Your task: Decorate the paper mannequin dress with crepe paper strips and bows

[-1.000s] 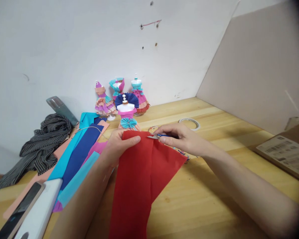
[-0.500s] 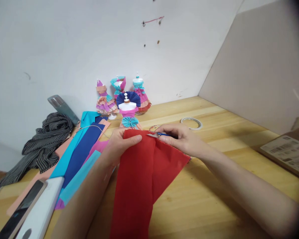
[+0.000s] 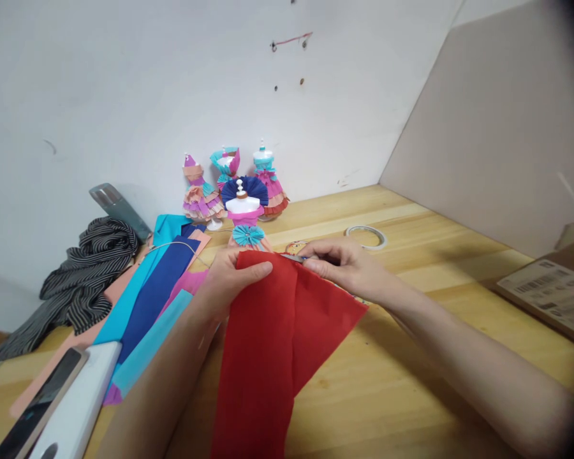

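Note:
My left hand [image 3: 232, 275] pinches the top edge of a long red sheet of crepe paper [image 3: 258, 357], thumb lying on its front. The sheet hangs down past the bottom of the view, with a folded flap slanting out to the right. In my right hand [image 3: 347, 266] is a pair of small scissors [image 3: 294, 257], its blades pointing left along the paper's top edge. My fingers cover most of the handles. Just behind the paper stands a small dress form [image 3: 243, 205] in pink paper with a dark blue pleated collar and a turquoise rosette.
Several paper-dressed forms [image 3: 270, 185] stand against the wall. Left lie coloured paper sheets [image 3: 155, 306], a striped cloth [image 3: 88, 274], a bottle [image 3: 119, 207], a phone [image 3: 41, 401] and a white device [image 3: 79, 408]. A tape roll [image 3: 381, 240] and a cardboard box [image 3: 550, 293] are right.
The scissors have turned, so less of their blue handles shows and the blades look narrower at the paper's edge. My left hand keeps its pinch; the view has shifted slightly.

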A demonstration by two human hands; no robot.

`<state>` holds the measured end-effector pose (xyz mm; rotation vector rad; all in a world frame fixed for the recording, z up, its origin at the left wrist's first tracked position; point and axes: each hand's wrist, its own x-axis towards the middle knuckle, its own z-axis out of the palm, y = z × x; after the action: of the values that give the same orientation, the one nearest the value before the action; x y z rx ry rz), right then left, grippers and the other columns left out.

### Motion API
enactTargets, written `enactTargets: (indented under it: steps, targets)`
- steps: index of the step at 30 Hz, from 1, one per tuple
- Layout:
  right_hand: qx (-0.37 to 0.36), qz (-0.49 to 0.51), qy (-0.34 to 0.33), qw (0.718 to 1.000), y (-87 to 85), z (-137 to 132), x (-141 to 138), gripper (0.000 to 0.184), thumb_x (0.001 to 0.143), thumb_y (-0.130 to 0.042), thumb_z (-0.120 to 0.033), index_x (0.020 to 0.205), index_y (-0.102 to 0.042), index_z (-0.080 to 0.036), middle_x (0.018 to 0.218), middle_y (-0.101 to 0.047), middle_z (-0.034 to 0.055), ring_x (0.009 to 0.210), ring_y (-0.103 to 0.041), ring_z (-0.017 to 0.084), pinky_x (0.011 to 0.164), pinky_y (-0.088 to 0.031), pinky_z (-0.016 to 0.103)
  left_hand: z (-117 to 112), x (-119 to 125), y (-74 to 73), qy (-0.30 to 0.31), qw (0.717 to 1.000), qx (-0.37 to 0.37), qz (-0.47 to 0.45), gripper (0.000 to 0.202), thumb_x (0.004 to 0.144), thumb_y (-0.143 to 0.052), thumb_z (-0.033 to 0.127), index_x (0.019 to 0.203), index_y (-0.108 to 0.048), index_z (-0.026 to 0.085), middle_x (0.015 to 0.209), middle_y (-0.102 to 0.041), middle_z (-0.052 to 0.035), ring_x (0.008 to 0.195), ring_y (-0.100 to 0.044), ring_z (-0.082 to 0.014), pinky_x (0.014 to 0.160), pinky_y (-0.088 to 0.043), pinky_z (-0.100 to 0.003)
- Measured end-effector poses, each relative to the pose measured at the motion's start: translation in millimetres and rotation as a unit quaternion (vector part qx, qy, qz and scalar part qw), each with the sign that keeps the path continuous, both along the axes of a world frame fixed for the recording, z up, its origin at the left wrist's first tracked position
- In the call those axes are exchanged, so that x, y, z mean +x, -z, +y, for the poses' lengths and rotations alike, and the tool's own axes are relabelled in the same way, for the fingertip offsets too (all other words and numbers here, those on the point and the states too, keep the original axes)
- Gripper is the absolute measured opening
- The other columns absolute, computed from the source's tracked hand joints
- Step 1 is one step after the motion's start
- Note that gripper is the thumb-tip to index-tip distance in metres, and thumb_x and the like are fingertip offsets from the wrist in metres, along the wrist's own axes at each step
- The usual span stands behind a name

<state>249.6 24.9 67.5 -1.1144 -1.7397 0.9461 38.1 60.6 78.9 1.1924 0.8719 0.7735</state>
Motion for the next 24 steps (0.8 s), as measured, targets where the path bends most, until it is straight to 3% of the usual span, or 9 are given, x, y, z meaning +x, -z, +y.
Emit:
enactTargets:
  steps: [13,24]
  targets:
    - [-0.012,-0.011,-0.024,1.0,-1.9,0.9,1.0,0.035,0.079,-0.059,-0.047,0.086,-0.068,-0.014,0.083,-0.068,0.0071,0.075,-0.061,0.019,0.067,-0.047,0.029,-0.6,0.4,0.0,0.03,1.0,0.004,0.002,0.033,0.061,-0.081,0.035,0.083,-0.073,0.011,0.074,-0.072,-0.0074,0.068,-0.067,-0.0208,0.064,-0.052,-0.029]
    - [0.003,-0.015,-0.014,1.0,-0.7,1.6,-1.4,0.033,0.079,-0.059,-0.046,0.081,-0.066,-0.014,0.077,-0.066,0.0054,0.071,-0.058,0.018,0.064,-0.045,0.028,-1.0,1.9,-0.3,0.041,0.999,0.023,0.013,0.033,0.062,-0.08,0.035,0.083,-0.073,0.01,0.073,-0.071,-0.0075,0.067,-0.065,-0.0195,0.062,-0.05,-0.028]
